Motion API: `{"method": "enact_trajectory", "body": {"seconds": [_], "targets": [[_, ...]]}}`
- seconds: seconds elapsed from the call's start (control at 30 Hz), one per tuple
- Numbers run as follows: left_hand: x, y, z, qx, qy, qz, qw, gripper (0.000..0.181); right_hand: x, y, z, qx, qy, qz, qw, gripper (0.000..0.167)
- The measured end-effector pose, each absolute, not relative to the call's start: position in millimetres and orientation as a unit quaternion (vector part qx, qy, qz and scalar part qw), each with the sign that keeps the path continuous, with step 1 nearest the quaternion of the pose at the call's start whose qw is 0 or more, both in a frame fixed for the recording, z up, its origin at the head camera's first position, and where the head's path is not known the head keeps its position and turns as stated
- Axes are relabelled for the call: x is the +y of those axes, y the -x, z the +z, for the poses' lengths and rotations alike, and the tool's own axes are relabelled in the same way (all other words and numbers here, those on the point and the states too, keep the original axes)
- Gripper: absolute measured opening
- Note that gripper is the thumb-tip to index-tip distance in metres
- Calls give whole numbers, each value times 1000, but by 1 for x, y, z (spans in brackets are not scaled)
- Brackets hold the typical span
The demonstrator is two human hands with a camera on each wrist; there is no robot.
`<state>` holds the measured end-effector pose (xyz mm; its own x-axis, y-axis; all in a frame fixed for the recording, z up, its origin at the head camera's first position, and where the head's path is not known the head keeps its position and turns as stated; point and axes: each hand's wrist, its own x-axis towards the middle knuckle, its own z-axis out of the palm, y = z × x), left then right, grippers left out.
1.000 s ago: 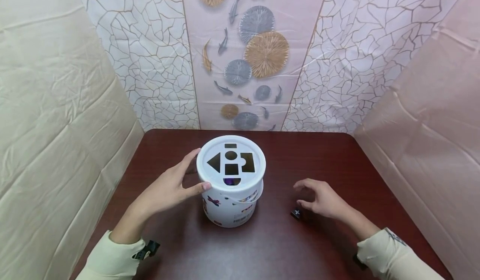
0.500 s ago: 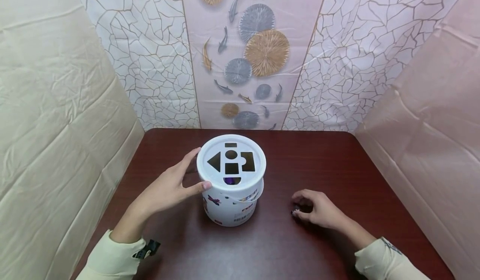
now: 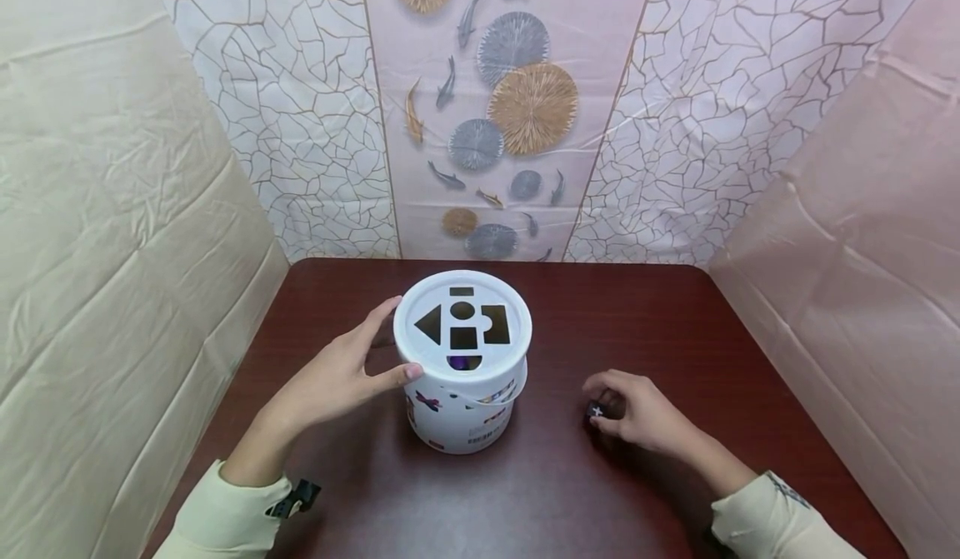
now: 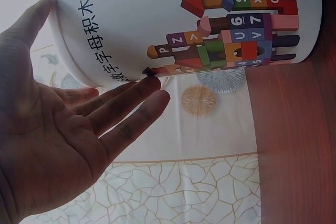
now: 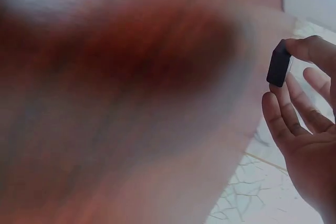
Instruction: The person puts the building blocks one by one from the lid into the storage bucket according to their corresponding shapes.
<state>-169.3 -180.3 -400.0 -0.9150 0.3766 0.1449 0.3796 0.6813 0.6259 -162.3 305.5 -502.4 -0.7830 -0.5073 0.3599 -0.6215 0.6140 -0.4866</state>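
A white lidded bucket point(image 3: 459, 413) stands upright on the table, printed with coloured blocks. Its lid point(image 3: 420, 359) has several cut-out shapes, and something purple shows through the nearest hole. My left hand point(image 3: 337, 376) rests against the bucket's left side, thumb and fingers spread at the lid's rim. In the left wrist view, the left hand point(image 4: 68, 124) has its fingers mostly straight against the bucket wall point(image 4: 126, 30). To the bucket's right, my right hand point(image 3: 637, 409) pinches a small black block point(image 3: 596, 411) with a white mark. The block point(image 5: 279, 65) sits between thumb and fingertips.
The dark red-brown table point(image 3: 480, 509) runs back to a patterned cloth wall point(image 3: 480, 184). Beige cloth walls point(image 3: 127, 251) close in both sides. A thin white handle point(image 3: 521, 388) hangs on the bucket's right side.
My right hand came down to the black block, which lay on the table, and now pinches it and has tipped it. The left hand and the bucket stay as they were.
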Motion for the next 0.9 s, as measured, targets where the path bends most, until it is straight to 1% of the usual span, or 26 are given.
{"method": "enact_trajectory", "body": {"seconds": [0.23,0.43,0.73,0.9], "targets": [[-180,169,-400,-916,208,-344,4,108,303,164,-472,-900,-302,293,115,54],[-181,170,-401,-917,204,-344,3,108,301,165,-448,-898,-298,293,137,52],[-181,169,-402,-918,203,-341,3,108,290,171,-411,-874,-328,318,164,49],[-181,168,-400,-917,205,-343,4,108,283,176,-391,-867,-336,329,167,53]]}}
